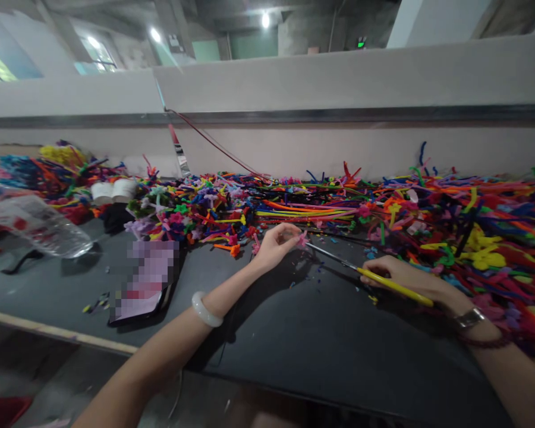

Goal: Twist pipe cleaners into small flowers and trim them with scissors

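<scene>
My left hand, with a pale bangle on its wrist, is pinched around a small pink fuzzy pipe-cleaner piece. My right hand is closed on a slim tool with a yellow handle and a thin metal shaft. The shaft points left, and its tip meets the pink piece or lies right beside it; which one I cannot tell. Just beyond my hands lies a bundle of straight pipe cleaners in yellow, orange and pink. Small coloured scraps are scattered on the dark tabletop between the hands.
Heaped pipe-cleaner shapes cover the right side, and more lie left of centre. A phone, partly pixelated, rests near the left front. Behind it are a clear plastic bottle and white rolls. A low wall bounds the back.
</scene>
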The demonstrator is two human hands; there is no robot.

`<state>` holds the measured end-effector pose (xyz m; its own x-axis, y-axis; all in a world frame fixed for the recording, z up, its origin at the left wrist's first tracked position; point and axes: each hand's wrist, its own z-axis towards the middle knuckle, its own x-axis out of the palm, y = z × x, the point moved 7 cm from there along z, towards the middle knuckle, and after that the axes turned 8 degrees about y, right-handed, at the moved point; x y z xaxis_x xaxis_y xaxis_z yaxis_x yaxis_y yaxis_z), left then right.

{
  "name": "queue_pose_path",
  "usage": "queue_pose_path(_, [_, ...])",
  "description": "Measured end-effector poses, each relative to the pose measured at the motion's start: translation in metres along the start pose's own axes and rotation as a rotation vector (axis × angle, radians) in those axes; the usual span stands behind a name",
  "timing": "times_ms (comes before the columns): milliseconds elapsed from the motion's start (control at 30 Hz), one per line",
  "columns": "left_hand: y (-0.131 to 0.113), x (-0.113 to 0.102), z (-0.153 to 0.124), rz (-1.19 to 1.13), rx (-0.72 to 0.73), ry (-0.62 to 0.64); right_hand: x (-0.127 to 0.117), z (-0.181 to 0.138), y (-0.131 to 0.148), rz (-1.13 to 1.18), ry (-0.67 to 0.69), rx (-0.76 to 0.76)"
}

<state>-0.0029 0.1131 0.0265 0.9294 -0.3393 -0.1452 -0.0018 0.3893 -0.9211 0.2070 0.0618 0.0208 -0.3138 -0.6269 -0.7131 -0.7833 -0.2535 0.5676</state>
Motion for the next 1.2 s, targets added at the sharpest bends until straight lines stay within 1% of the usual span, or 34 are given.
queue_pose_path(267, [-0.0062, 0.0021, -0.0037, 0.069, 0.046, -0.033, 0.0011, 0.0025, -0.0009, -0.01, -0.004, -0.001])
queue_pose_path(467, [-0.0066, 0.0011, -0.0051, 0.099, 0.045, -0.065, 0.0019, 0.0018, 0.0026, -0.005, 0.005, -0.007])
queue_pose_path(700, [-0.0097, 0.0001, -0.0063, 0.15, 0.076, -0.083, 0.0021, 0.0016, 0.0071, -0.012, -0.002, -0.023])
queue_pose_path(900, [-0.0101, 0.0016, -0.0067, 0.157, 0.085, -0.077, 0.0028, 0.0017, 0.0061, -0.007, -0.012, -0.044])
queue_pose_path(1067, [-0.0098, 0.0011, -0.007, 0.158, 0.082, -0.085, 0.0023, 0.0029, 0.0033, 0.003, 0.0, -0.028])
queue_pose_path(1200, [-0.0099, 0.0016, -0.0071, 0.15, 0.074, -0.075, 0.0005, 0.0036, 0.0027, -0.007, -0.019, -0.021])
